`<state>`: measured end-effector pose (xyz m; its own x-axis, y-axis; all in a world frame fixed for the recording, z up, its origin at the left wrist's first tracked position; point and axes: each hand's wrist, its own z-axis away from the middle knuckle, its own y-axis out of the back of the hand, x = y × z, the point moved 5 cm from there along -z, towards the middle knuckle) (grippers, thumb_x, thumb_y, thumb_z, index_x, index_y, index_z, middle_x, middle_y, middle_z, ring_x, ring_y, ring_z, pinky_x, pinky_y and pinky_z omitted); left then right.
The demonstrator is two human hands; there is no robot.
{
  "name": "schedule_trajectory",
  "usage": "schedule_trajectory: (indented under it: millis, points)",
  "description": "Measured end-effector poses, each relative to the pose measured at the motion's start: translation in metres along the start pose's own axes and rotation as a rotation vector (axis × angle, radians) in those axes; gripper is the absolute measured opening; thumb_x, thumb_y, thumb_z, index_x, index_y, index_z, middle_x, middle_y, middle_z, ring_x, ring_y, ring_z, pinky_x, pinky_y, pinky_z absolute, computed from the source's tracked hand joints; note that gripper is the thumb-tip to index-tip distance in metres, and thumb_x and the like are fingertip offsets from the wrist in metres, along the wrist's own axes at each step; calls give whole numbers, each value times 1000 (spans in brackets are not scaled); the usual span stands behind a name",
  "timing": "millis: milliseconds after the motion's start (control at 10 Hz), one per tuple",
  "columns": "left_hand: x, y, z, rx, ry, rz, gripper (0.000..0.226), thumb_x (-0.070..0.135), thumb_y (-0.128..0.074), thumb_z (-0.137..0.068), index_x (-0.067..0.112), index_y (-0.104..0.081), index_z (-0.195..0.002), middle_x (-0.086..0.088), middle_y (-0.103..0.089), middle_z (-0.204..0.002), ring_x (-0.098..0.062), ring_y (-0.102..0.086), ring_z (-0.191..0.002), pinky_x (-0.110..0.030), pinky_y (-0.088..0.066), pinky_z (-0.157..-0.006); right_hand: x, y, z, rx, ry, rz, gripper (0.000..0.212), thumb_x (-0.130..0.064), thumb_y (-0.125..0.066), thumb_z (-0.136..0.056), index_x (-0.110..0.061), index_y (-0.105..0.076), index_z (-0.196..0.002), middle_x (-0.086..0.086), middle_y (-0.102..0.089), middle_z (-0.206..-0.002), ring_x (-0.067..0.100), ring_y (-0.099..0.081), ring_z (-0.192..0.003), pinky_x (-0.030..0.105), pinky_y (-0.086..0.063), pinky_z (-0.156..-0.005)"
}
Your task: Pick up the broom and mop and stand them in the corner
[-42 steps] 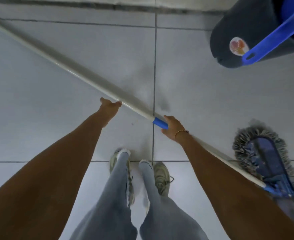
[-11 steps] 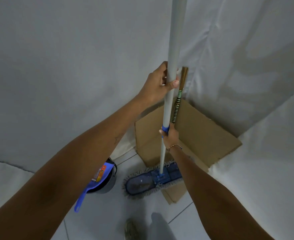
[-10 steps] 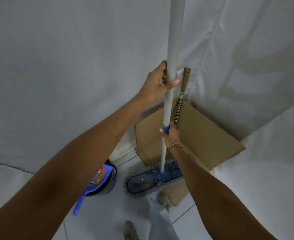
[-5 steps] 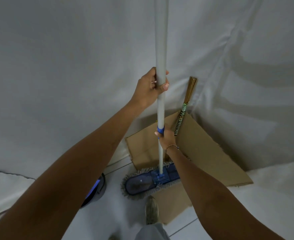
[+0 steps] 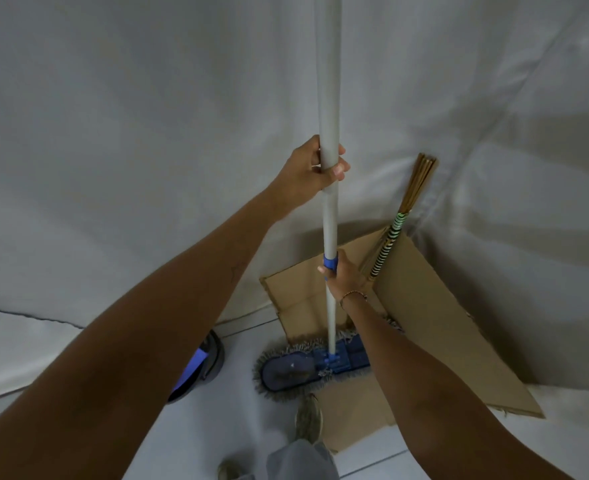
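The mop stands upright in front of me, its long white pole (image 5: 328, 98) running up out of view and its blue fringed head (image 5: 296, 368) flat on the floor. My left hand (image 5: 312, 173) is wrapped around the pole high up. My right hand (image 5: 341, 271) grips it lower, at the blue collar. The broom (image 5: 395, 230), a bundle of thin sticks with a green-and-black striped binding, leans upright in the corner just right of the pole. Its lower part is hidden behind my right hand and arm.
Brown cardboard (image 5: 424, 317) lines the corner's floor and lower walls. White cloth (image 5: 147, 133) covers both walls. A dark bucket with a blue handle (image 5: 201, 365) stands on the tiles at the left, partly behind my left arm. My shoe (image 5: 308, 419) is near the mop head.
The mop was lifted from lying on the floor to upright. Over the last second I have stepped closer to the corner, and the pole and both hands have shifted slightly left in view.
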<state>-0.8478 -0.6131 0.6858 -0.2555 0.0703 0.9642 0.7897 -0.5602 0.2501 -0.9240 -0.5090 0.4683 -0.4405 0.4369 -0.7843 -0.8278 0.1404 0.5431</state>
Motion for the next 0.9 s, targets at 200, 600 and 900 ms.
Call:
schedule_trajectory:
  millis: [200,600,900]
  points:
    - [-6,5,-23,-13,19,-12,19,8,-55,-91,9,-47,-108,-14,-63,-105,-22,-63,-93,-37,-54,-86,-2,-1,-20,5,-12,-46,32,-13,-63,-85,-1,-52,-113,23,-63,-103,30,-60,-87,41,-52,-84]
    - [-14,5,-30,16,69,83,34,8,-55,-91,-1,-47,-123,-11,-62,-108,-20,-61,-99,-30,-54,-86,-1,3,-26,-29,-55,-77,41,-17,-69,-82,-2,-53,-117,21,-64,-106,27,-57,-88,34,-48,-85]
    - [-13,23,-19,172,134,47,38,15,-62,-88,7,-54,-124,-3,-63,-115,-6,-60,-92,-8,-51,-61,-3,16,-15,-45,-110,-138,48,-9,-72,-77,-2,-50,-119,19,-62,-116,31,-60,-99,38,-49,-91]
